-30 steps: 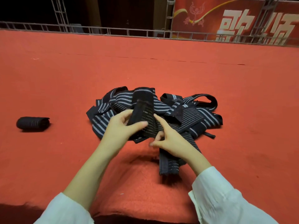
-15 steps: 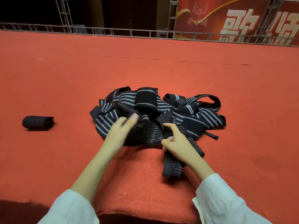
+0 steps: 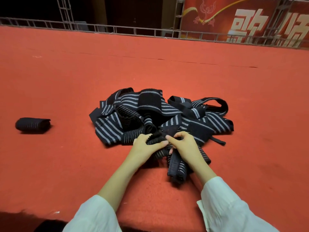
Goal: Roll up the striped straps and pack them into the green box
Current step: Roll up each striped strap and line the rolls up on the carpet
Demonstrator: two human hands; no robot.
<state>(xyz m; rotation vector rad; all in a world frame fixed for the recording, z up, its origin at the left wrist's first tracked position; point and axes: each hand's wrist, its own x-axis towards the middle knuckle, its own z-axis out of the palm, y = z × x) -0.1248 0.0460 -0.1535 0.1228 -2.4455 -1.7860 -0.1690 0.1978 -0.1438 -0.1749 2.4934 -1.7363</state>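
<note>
As left hand (image 3: pixel 145 145) and right hand (image 3: pixel 184 146) grip a strap (image 3: pixel 155 140), pile (image 3: pixel 150 111) behind

Loose white sleeves (image 3: pixel 234 208) — wide-cuffed — end mid-forearm, both arms bare below

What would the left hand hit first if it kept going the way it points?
Probably the right hand, whose fingertips nearly touch the left hand over the striped strap both grip. Beyond lies the pile of straps; depth is unclear.

text | red banner (image 3: pixel 222 29) | two large pale Chinese characters, tops cropped, possibly 歌颂
</note>
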